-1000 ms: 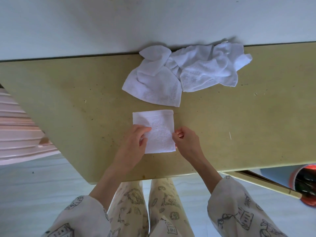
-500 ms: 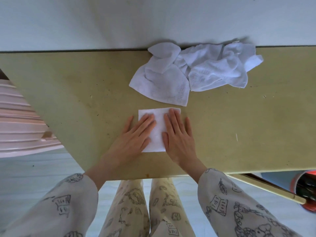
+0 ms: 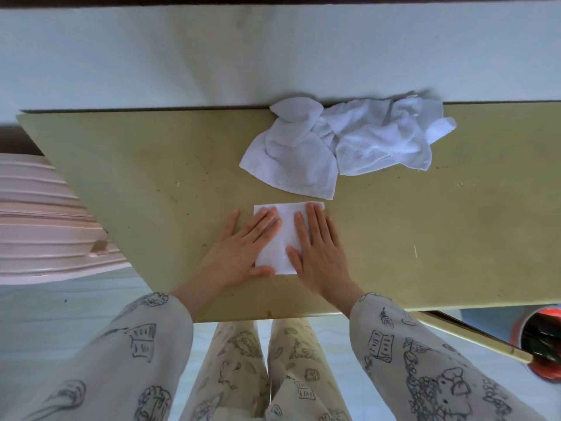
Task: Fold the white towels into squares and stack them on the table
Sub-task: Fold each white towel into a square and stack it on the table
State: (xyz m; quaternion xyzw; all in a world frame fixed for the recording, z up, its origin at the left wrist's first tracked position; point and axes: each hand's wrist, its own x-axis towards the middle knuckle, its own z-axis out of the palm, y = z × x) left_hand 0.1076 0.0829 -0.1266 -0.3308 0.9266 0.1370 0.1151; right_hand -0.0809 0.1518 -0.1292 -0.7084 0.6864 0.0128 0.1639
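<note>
A small folded white towel (image 3: 287,235) lies flat near the front edge of the olive table (image 3: 425,238). My left hand (image 3: 243,247) rests palm down on its left half, fingers spread. On its right half my right hand (image 3: 318,250) presses flat in the same way. Both hands lie open on the cloth and grip nothing. Behind the folded towel, against the table's far edge, a crumpled heap of unfolded white towels (image 3: 343,147) spreads out, its nearest corner almost reaching the folded one.
A white wall (image 3: 273,56) runs right behind the table's far edge. Stacked pink plastic (image 3: 45,223) stands at the left beside the table. At the lower right a red bucket (image 3: 540,344) stands on the floor under a thin bar.
My hands went from pinching the towel's front edges to lying flat on it, fingers stretched out. The view also shifted a little to the left.
</note>
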